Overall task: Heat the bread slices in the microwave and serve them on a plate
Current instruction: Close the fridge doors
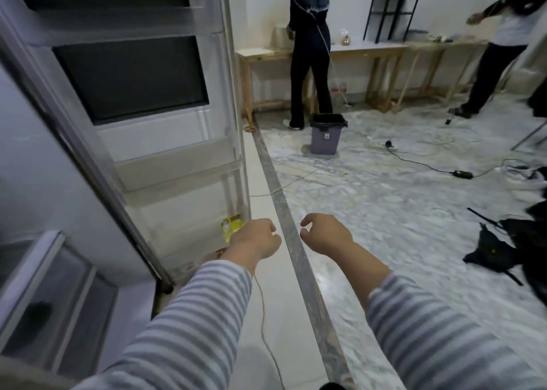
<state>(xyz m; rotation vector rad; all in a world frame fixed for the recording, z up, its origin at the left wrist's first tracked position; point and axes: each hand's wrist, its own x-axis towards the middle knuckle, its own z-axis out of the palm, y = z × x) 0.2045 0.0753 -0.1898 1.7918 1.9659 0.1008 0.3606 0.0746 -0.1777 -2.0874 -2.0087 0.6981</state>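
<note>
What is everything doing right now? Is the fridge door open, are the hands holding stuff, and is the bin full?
Fridge door: swung open, shelves mostly bare.
Yellow packet: sitting in the lowest door shelf.
Left hand: fingers loosely curled, holding nothing.
Right hand: fingers loosely curled, holding nothing.
Purple bin: upright on the floor, no lid; contents cannot be seen.
Black cable: lying loose across the floor.

Empty hands, left [254,238], right [324,234], beside open fridge door [154,99]

No bread, plate or microwave visible w/ certainty in head view.
</note>
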